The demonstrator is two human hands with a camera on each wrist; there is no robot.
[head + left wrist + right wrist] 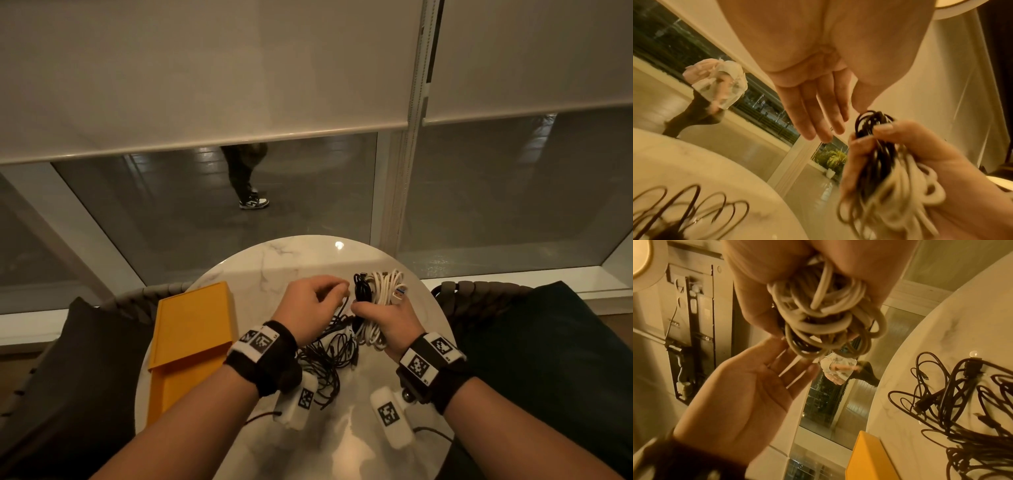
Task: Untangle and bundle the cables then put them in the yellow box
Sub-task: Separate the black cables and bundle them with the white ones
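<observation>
The right hand (387,322) grips a bundle of coiled white and black cables (380,291) above the round marble table (274,260). The left hand (308,301) hovers just beside it, fingers straight and holding nothing (only the wrist views show its palm). Loose black cables (325,359) lie tangled on the table, near the yellow box (191,329) at its left edge.

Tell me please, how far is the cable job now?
Roughly midway. Done: white and black cables are coiled into one bundle. In hand: the right hand grips that bundle, while the left hand reaches toward it, fingers straight in the wrist views. Left: loose black cables lie tangled on the marble table, and no cable has been put in the yellow box yet.
</observation>
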